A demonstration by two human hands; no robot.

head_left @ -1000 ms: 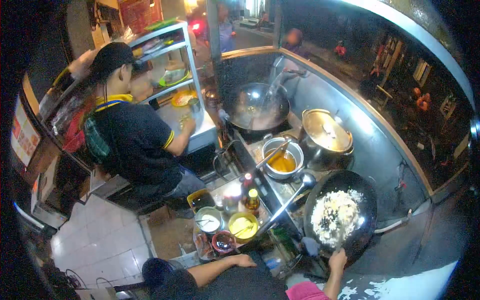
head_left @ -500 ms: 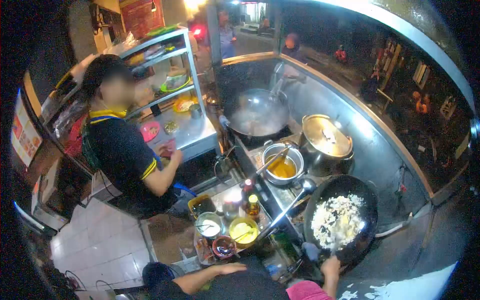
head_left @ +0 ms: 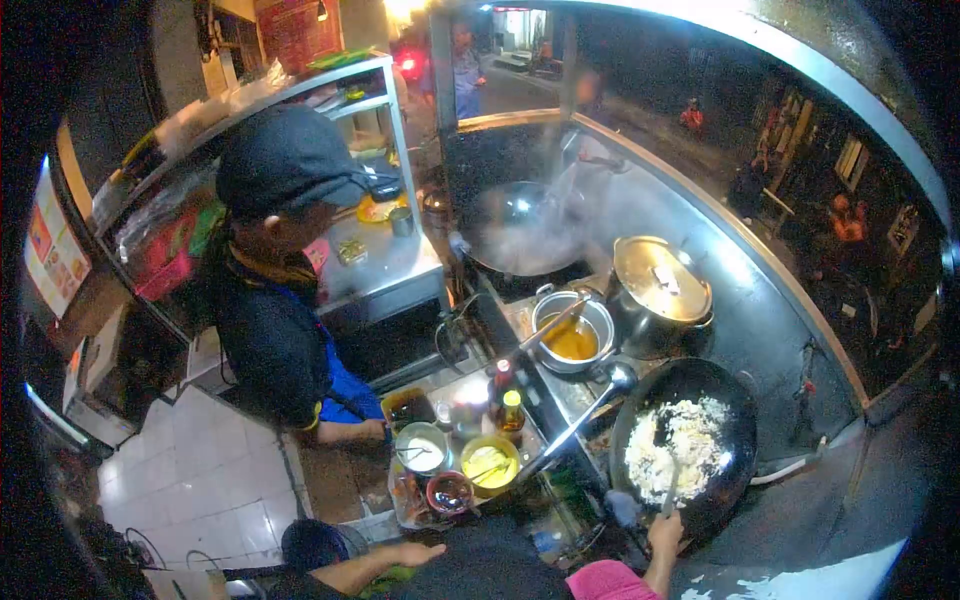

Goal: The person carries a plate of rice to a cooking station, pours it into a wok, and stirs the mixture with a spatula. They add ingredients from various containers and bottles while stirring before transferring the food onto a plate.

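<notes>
My right hand, at the lower right, is closed around the handle of a metal spatula. The spatula's far end is in a black wok, among white and pale yellow food pieces. A greyish-blue cloth is at the wok's near edge, left of that hand. My left hand rests against my dark clothing with its fingers stretched out, holding nothing. Nearest to it are a red bowl of dark sauce, a yellow tub and a container of white contents.
A co-worker in a dark cap stands at left, beside a metal shelf counter. Behind my wok are a lidded pot, a pot of brown liquid and a steaming wok. A long ladle lies between sauces and burners.
My left hand has drawn back to the left along my clothing. My right hand stays at the wok with the spatula. The co-worker has turned and leaned towards the sauce containers.
</notes>
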